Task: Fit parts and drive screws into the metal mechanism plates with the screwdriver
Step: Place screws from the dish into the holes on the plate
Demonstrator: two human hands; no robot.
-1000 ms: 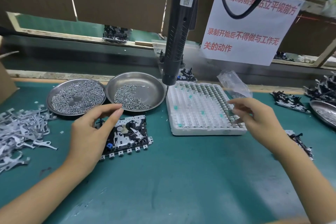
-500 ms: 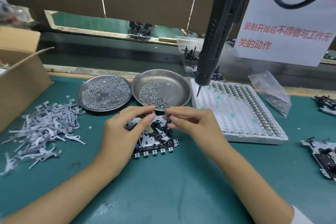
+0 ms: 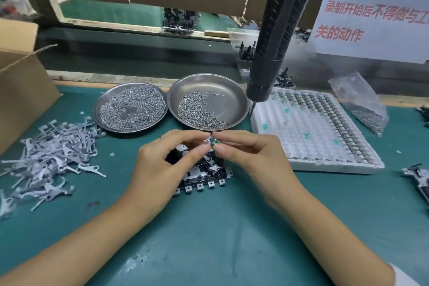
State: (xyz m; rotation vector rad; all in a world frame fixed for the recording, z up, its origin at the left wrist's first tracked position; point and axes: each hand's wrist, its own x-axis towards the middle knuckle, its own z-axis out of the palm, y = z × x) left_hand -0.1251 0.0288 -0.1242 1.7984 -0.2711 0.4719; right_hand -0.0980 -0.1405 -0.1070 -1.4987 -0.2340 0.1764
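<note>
1. Left hand [image 3: 162,169]: raised over the mechanism plate, thumb and forefinger curled and pinching a small part.
2. Right hand [image 3: 253,158]: facing the left hand, fingertips nearly touching it, thumb and forefinger pinching the same small part from the other side.
3. Small part [image 3: 212,141]: tiny metal piece with a green spot, held between the two hands just above the plate; its exact form is too small to tell.
4. Mechanism plate [image 3: 204,174]: metal and black, lying flat on the green mat [image 3: 220,227] under both hands, partly hidden by them; a row of square tabs runs along its near edge.
5. Screwdriver [image 3: 276,37]: black powered tool hanging tip down, ungripped, its bit above the left edge of the white tray.
6. White tray [image 3: 313,146]: foam grid to the right of the plate, its far and right rows filled with small metal parts, a few green ones scattered.
7. Left dish [image 3: 131,108]: round steel, thickly covered with screws.
8. Right dish [image 3: 209,101]: round steel, touching the left dish, screws heaped on its near left side.
9. Grey levers [image 3: 46,155]: loose pile at the left of the mat.
10. Plastic bag [image 3: 359,104]: clear, holding screws, beyond the tray's right corner.
11. Cardboard box [image 3: 21,90]: at far left.
12. Paper sign [image 3: 376,11]: white with red characters, behind the screwdriver.
</note>
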